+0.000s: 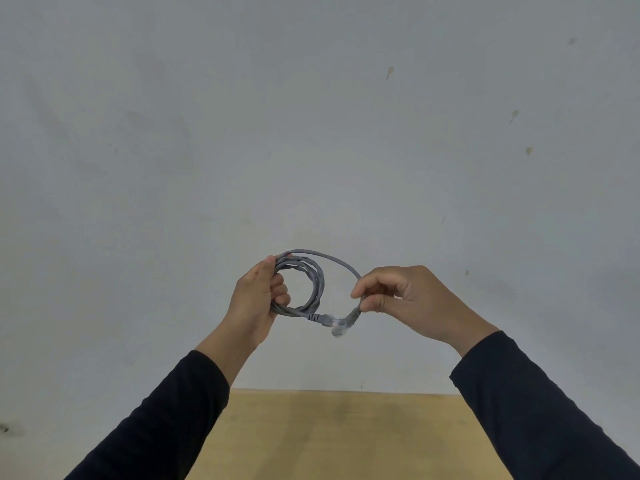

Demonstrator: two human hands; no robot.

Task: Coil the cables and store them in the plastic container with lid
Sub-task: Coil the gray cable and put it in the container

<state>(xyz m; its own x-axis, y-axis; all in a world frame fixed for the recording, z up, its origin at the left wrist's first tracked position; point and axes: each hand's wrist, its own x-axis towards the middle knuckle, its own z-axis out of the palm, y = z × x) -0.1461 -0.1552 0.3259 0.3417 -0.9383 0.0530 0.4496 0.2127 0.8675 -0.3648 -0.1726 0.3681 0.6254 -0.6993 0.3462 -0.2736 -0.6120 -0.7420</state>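
A grey network cable (pixel 317 282) is wound into a small coil of several loops, held up in front of a pale wall. My left hand (pixel 258 299) grips the left side of the coil. One loose strand arcs from the top of the coil over to my right hand (pixel 401 299), which pinches it between thumb and fingers just above its end plug. Both clear plugs (pixel 334 323) meet below, between my hands. The plastic container and its lid are out of view.
A light wooden tabletop (pixel 339 434) lies low in the view, its far edge meeting the grey-white wall (pixel 311 133). Dark sleeves cover both forearms.
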